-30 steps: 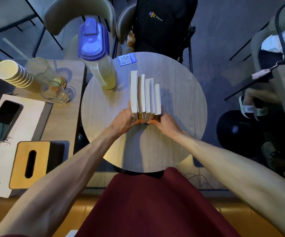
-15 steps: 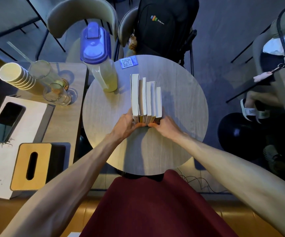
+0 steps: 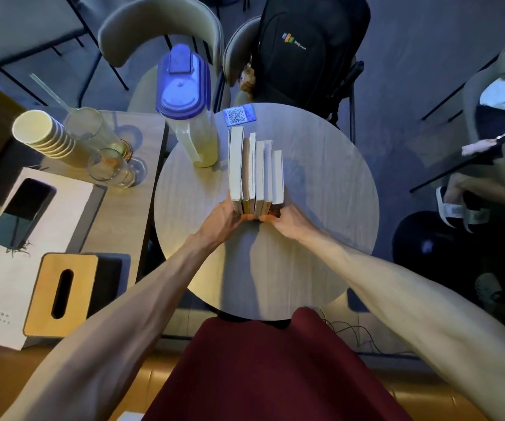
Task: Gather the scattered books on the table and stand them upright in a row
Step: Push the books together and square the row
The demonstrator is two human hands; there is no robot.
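Several books (image 3: pixel 254 168) stand upright side by side in a row on the round wooden table (image 3: pixel 330 192), page edges up, seen from above. My left hand (image 3: pixel 225 220) presses against the row's near-left end. On the near-right end rests my right hand (image 3: pixel 283 221). The two hands squeeze the books together at their near spines, fingertips almost meeting under the row. The tallest book is on the left, the shortest on the right.
A pitcher with a blue lid (image 3: pixel 184 101) stands just left of the books. A QR card (image 3: pixel 239 115) lies behind them. On the left side table are paper cups (image 3: pixel 44 135), glasses (image 3: pixel 108 165), a tissue box (image 3: pixel 60 294). Chairs and a black backpack (image 3: pixel 308 47) stand behind.
The row of books and both hands stay in place; my fingertips have drawn slightly closer together at the near end. The view shifted a little.
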